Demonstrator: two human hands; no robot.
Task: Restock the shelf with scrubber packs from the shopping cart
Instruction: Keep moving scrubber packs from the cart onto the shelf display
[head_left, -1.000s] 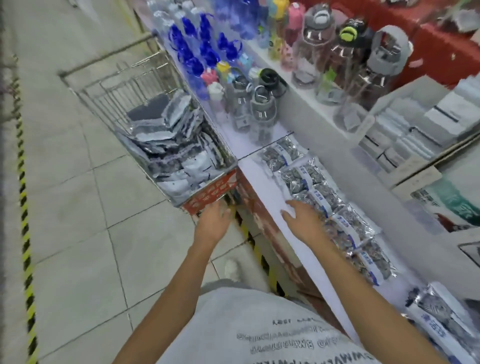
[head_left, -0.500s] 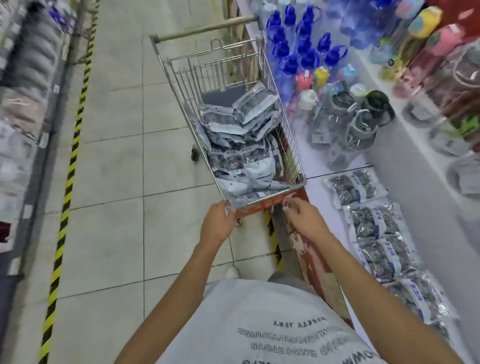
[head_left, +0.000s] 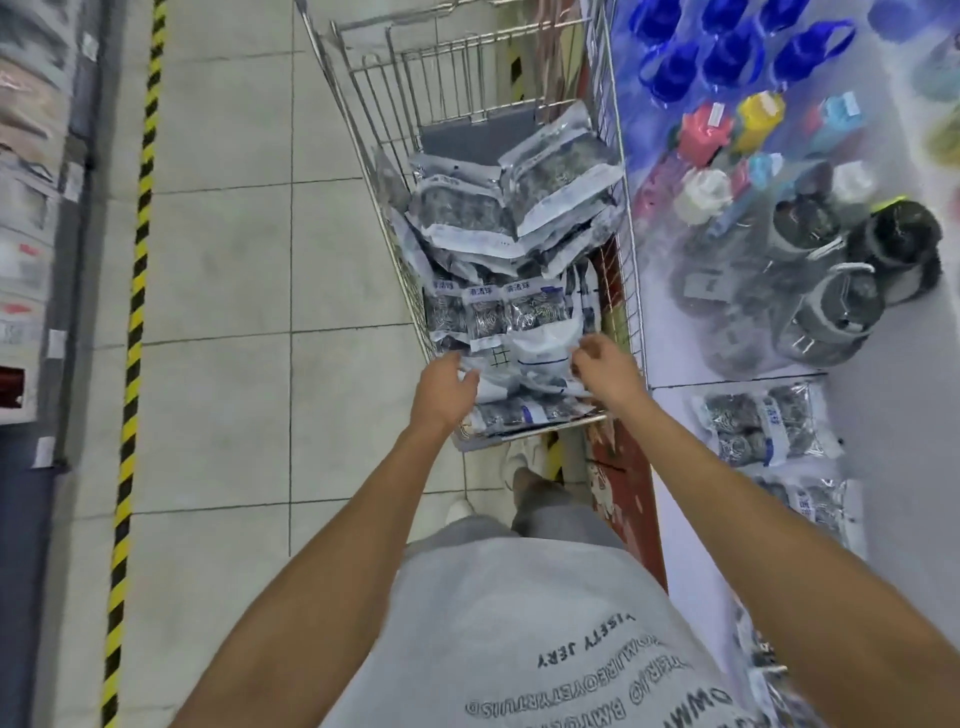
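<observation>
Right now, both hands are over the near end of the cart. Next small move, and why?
Probably close both hands on the nearest scrubber pack and lift it. The left hand and right hand flank it without gripping, the cart is full, and the shelf beside it holds only a few packs.

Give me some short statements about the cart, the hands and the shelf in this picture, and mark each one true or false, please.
1. The shopping cart holds many scrubber packs. True.
2. Both hands are on the shelf. False: the left hand and the right hand reach into the cart, over the packs.
3. Some packs on the shelf lie to the right of the cart. True.
4. The blue bottles stand inside the cart. False: they stand on the shelf.
</observation>
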